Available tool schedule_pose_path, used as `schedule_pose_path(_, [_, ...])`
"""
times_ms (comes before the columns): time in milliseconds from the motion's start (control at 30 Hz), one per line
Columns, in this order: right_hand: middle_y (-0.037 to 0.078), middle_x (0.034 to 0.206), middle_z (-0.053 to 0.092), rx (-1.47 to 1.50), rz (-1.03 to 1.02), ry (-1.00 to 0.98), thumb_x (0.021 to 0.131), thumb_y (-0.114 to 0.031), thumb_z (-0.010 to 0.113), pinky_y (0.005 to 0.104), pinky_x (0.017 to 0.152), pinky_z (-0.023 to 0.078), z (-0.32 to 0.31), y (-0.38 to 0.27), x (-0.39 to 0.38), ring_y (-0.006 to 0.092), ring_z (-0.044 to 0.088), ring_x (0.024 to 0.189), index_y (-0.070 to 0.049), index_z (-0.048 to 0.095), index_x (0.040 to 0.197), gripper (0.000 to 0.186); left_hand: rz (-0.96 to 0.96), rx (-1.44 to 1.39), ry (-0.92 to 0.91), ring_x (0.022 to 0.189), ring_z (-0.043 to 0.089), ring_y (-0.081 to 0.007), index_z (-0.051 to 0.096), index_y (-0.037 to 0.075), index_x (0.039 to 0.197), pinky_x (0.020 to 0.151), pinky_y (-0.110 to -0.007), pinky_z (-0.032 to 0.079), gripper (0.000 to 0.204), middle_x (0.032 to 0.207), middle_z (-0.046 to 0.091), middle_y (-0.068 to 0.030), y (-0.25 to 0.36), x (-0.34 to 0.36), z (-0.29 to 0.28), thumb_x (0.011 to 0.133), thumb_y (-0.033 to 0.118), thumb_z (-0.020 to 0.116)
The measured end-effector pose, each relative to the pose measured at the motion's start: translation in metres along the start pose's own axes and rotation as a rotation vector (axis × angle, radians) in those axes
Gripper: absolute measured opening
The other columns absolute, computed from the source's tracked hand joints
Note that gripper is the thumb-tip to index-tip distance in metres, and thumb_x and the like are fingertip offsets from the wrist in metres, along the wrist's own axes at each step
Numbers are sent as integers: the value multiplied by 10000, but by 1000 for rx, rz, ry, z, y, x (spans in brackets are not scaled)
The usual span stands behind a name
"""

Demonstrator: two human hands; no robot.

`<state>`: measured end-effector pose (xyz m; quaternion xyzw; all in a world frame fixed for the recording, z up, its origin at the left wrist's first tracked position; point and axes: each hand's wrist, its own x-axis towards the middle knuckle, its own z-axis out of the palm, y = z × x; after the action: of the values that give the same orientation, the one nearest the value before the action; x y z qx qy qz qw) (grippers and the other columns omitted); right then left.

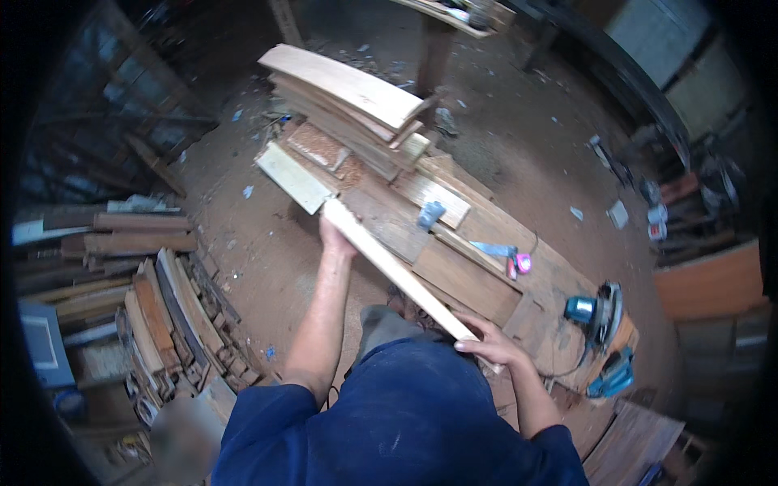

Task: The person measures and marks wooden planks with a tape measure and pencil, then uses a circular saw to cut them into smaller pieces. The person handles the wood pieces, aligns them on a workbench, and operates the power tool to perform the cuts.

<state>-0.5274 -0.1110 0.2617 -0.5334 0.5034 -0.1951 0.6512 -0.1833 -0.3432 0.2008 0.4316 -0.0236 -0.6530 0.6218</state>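
Observation:
My left hand [335, 236] grips a long pale wooden strip [393, 271] by its far end. My right hand [490, 347] holds the strip's near end. The strip lies diagonally across my front, over a workbench [545, 336] of brown boards. Just past my left hand lies a short pale board [292, 174]. Behind it are stacked planks [340, 85] and patches of shavings. To the right of the strip sit a grey-blue object [431, 214], a blade-like strip [493, 249] and a pink tool [523, 263], probably a tape measure.
A teal circular saw [592, 314] and another teal power tool [612, 374] rest at the bench's right end. Timber offcuts [150, 308] are heaped at left. An orange panel [705, 275] leans at right. The dirt floor [587, 194] holds scraps. A post [431, 57] stands behind the bench.

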Motion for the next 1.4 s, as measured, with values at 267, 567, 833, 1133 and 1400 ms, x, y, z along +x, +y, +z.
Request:
schedule_pose_path(267, [249,1383,480,-756,-85,636,671,-525,882,530,1113,362,0,2,-41,434,453,1283,-125,568,1438,920,-260,-14,-387,1205,626,-315,569,25,1364,1052,-480,492,642,1311,659,-151,-21,-46,-1,1041,567,447])
schedule_pose_path(567, [257,1476,403,-855,-32,707,688,-561,851,593,1191,261,-6,92,-89,464,383,1366,-169,462,1526,1004,-263,667,-269,1309,563,-237,486,-30,1444,1105,-407,443,616,1423,583,-132,-60,-43,-29,1091,474,455])
schedule_pose_path(833, [219,1485,412,-510,69,805,638,-478,864,556,1152,312,20,133,-124,427,375,1367,-172,531,1480,956,-333,722,-501,1215,641,-258,490,15,1447,1039,-420,504,605,1370,628,-127,-114,-39,12,1082,497,451])
schedule_pose_path(1133, [210,1478,416,-542,76,1064,638,-463,896,560,1138,321,40,134,-129,431,375,1356,-193,560,1439,909,-260,792,-469,1237,621,-248,510,60,1425,1026,-439,491,573,1353,631,-107,-166,-36,61,1068,507,487])
schedule_pose_path(1400, [226,1462,433,-633,214,803,616,-388,905,530,1175,301,8,142,-86,436,384,1359,-137,509,1475,978,-279,999,-329,1049,658,-177,686,92,1175,922,-405,523,391,1123,708,-57,-161,18,-17,1050,444,573])
